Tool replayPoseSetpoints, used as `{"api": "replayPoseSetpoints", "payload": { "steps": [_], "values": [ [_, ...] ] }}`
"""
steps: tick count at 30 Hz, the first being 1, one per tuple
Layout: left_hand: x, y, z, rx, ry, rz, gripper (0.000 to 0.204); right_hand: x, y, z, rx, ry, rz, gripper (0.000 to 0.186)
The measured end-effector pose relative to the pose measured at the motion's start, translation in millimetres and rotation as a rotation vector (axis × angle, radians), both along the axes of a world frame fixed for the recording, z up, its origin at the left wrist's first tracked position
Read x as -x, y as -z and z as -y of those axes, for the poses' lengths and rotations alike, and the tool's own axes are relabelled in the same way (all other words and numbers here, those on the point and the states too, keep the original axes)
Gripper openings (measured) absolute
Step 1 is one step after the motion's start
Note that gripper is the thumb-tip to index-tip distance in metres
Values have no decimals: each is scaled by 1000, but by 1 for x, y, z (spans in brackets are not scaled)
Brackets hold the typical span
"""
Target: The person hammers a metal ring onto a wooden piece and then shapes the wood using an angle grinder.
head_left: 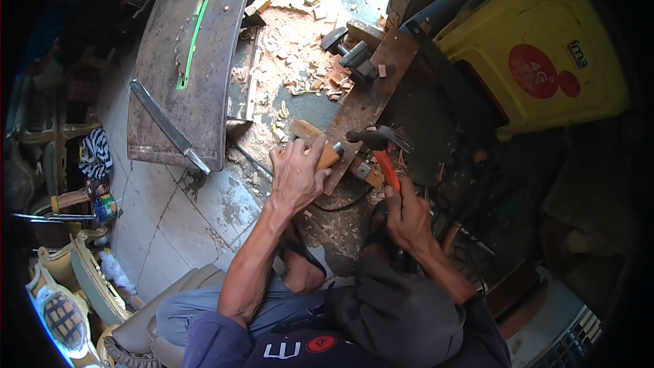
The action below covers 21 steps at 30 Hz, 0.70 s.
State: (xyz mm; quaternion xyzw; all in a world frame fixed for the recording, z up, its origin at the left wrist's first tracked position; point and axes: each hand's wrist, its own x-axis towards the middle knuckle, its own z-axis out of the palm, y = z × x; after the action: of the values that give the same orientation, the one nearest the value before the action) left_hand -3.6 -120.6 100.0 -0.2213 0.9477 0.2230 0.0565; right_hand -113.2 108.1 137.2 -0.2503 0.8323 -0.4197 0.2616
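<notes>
Two hands at work over a littered tile floor, seen from the head view. Left hand (pixel 298 176): clenched over a short tan wooden block (pixel 315 142), pressing it against the edge of a dark, stained plank (pixel 368 95) that runs diagonally up to the right. Right hand (pixel 407 215): grasping the orange handle of a claw hammer (pixel 379 140), whose dark head sits just right of the block, above the plank's lower end. One table saw top (pixel 194 61), dark metal with a green-edged blade slot, lies to the upper left; a long metal blade or straightedge (pixel 169 125) rests across its lower corner. Wood chips and shavings (pixel 300 54) spread between saw top and plank. One yellow plastic container (pixel 538 48) with a red round mark stands at the upper right. Bare foot (pixel 302 272) in a sandal below the left forearm. Striped cloth (pixel 95 153) at the far left.
</notes>
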Motion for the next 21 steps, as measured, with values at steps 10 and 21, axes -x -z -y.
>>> {"api": "replayPoseSetpoints", "payload": {
  "steps": [10,21],
  "values": [
    [4,-6,3,32,38,8,68,2,16,16,36,-57,-110,20],
    [1,-2,5,13,63,-32,68,31,23,19,-293,-166,-4,30]
  ]
}}
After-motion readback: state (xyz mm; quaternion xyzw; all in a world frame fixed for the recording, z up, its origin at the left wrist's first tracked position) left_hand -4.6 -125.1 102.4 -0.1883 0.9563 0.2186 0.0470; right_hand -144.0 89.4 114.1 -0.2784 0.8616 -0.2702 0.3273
